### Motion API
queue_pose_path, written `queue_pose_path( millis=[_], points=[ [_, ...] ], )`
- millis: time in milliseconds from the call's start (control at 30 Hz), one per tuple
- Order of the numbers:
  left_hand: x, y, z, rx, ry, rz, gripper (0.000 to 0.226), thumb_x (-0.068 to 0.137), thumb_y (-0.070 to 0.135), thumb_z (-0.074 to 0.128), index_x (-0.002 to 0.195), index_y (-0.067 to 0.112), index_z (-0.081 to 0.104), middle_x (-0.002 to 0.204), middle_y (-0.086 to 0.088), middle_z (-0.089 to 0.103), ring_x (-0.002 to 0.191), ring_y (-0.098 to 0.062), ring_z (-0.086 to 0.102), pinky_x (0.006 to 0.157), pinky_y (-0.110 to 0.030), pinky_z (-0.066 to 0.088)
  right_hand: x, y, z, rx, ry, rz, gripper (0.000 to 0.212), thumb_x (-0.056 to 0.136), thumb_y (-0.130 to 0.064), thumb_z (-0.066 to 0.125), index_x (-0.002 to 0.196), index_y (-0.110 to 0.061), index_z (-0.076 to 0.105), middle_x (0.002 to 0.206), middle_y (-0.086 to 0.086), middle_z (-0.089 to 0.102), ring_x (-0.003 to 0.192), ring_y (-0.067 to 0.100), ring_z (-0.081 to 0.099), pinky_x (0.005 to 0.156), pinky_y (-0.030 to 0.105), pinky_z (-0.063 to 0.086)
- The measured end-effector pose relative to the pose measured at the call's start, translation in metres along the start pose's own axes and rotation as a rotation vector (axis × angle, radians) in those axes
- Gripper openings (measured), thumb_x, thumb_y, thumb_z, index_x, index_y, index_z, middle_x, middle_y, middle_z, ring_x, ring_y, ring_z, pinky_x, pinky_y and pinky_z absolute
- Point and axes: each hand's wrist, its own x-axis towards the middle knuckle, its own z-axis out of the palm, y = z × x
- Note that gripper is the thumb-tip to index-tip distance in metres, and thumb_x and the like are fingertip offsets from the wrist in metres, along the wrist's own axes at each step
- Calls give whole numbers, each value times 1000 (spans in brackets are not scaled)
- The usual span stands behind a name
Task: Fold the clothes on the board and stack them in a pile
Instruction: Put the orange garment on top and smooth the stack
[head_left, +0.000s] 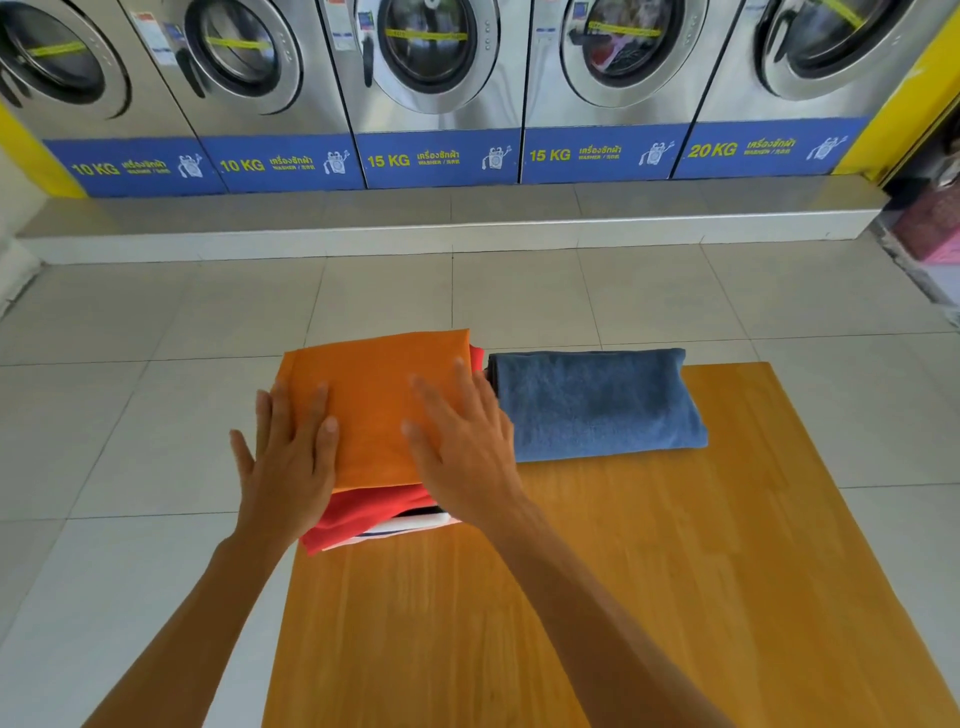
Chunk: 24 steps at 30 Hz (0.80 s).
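Head view is giving me a wooden board (649, 571) lying over a pale tiled floor (130, 322), and I am taking the board as my landmark for everything else. At the board's far left corner a pile of folded clothes is sitting, topped by an orange garment (374, 395). Under it a red garment (363, 514) is showing at the near edge and as a sliver at the far right corner, and below that I am seeing only thin edges of white and dark fabric, too little to tell what those pieces are. My left hand (291, 457) is lying flat on the orange garment's left side, fingers spread, with the outer fingers overhanging the pile's left edge. My right hand (457, 441) is pressing flat on the right side of the same garment, fingers spread too, hiding that part of the cloth. Neither hand is pinching anything. Just beside the pile, along the board's far edge, a folded blue towel (597, 405) is resting; whether it is touching the pile I cannot tell. Beyond the board, a row of washing machines (431, 78) is standing on a raised step, their tops cut off by the frame.
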Motion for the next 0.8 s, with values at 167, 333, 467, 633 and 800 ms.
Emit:
queue_pose_path(
  millis=[167, 333, 467, 633, 800],
  points=[
    [2, -7, 13, -145, -44, -107, 68, 88, 67, 6, 152, 46, -6, 166, 1, 1, 151, -33, 6, 113, -68, 6, -13, 29, 10, -49, -137, 147, 57, 104, -53, 25, 159, -39, 14, 170, -3, 3, 157, 25, -6, 123, 62, 8],
    [-15, 5, 11, -537, 122, -370, 68, 94, 66, 9, 152, 31, 17, 154, -12, 36, 136, -40, 40, 103, -61, 39, -44, 62, 4, 273, 75, 450, 53, 103, -47, 37, 146, -17, 45, 150, 3, 51, 139, 24, 46, 110, 44, 44],
    [-38, 8, 9, -752, 215, -692, 59, 100, 56, 13, 133, 16, 43, 125, -18, 57, 109, -43, 58, 84, -51, 48, -57, 99, -11, 261, 235, 568, 48, 100, -45, 50, 141, -20, 49, 141, 8, 57, 125, 24, 57, 99, 42, 52],
    [-40, 2, 10, -1003, 53, -732, 56, 96, 63, 21, 130, 28, 48, 127, -13, 59, 111, -36, 60, 96, -55, 50, -31, 146, -66, 115, 376, 675, 70, 94, -54, 55, 153, -22, 34, 162, 14, 26, 147, 38, 26, 115, 57, 29],
    [-26, 6, 10, -1003, -62, -749, 72, 92, 69, 20, 141, 21, 43, 130, -15, 58, 111, -36, 59, 96, -53, 50, 5, 204, -98, 107, 119, 732, 95, 81, -77, 50, 158, -41, 8, 168, 7, 16, 151, 41, 19, 115, 68, 25]
  ],
)
